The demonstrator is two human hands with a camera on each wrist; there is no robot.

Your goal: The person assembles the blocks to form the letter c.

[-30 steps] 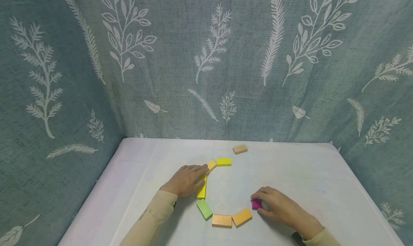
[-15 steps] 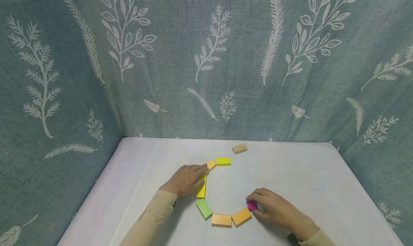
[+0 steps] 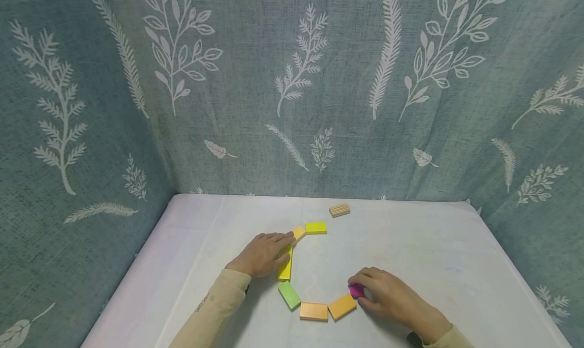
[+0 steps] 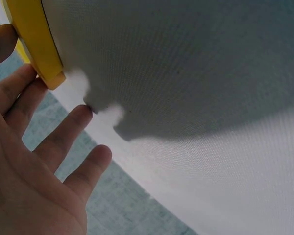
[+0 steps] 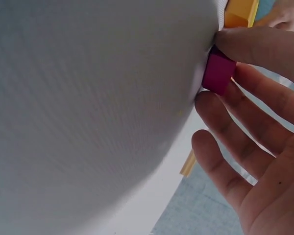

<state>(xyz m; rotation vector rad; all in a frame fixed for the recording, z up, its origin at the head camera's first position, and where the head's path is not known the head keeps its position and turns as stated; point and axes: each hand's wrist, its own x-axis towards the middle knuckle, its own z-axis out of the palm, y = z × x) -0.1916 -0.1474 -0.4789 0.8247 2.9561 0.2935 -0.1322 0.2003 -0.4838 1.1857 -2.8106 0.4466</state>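
In the head view several coloured wooden blocks form an open curve. My left hand (image 3: 261,256) stays on its left side, thumb and fingertips holding a yellow block (image 3: 285,271) beside a pale orange one (image 3: 298,233). Thumb and first fingers meet that yellow block (image 4: 36,36) in the left wrist view, while the other fingers extend. My right hand (image 3: 388,295) pinches a magenta block (image 3: 356,291) against or very near the corner of an orange block (image 3: 342,307). The right wrist view has this magenta block (image 5: 219,72) between thumb and fingers.
A green block (image 3: 289,296) and another orange block (image 3: 314,311) continue the curve at the front. Another yellow block (image 3: 316,228) forms its far end. Beyond lies a striped light-wood piece (image 3: 339,210) on the white tablecloth (image 3: 410,231). Patterned curtains (image 3: 255,84) surround the table.
My right hand has brought the magenta block slightly left, up to the orange block's corner, and then stayed almost still. My left hand has kept its place.
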